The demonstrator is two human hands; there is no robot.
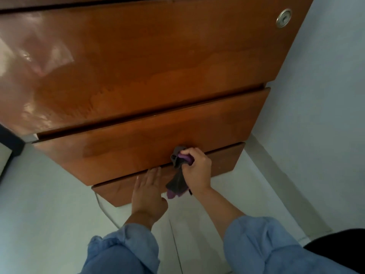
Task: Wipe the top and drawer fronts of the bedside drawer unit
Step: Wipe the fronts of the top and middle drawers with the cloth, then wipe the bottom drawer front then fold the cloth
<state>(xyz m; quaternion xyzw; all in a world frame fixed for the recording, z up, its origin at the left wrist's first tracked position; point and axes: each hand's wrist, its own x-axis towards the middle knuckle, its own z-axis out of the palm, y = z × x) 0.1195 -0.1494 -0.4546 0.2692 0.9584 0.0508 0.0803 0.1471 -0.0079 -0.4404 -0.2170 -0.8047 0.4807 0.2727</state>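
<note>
The brown wooden drawer unit (138,66) fills the upper frame, seen from above and in front. Its large top drawer front has a round metal lock (283,18) at the upper right and wet-looking streaks. Below it are the middle drawer front (138,147) and the lowest drawer front (223,161). My right hand (197,171) is shut on a bunched grey and purple cloth (178,157), pressing it against the lower edge of the middle drawer front; a tail of cloth hangs down. My left hand (148,190) lies flat, fingers together, on the lowest drawer front.
A pale wall (325,95) stands close on the right, with a skirting strip running down to the floor. The floor (49,194) is light tile. A thin white cable (104,210) lies under the unit. A dark object (9,143) sits at the left edge. Blue sleeves cover both forearms.
</note>
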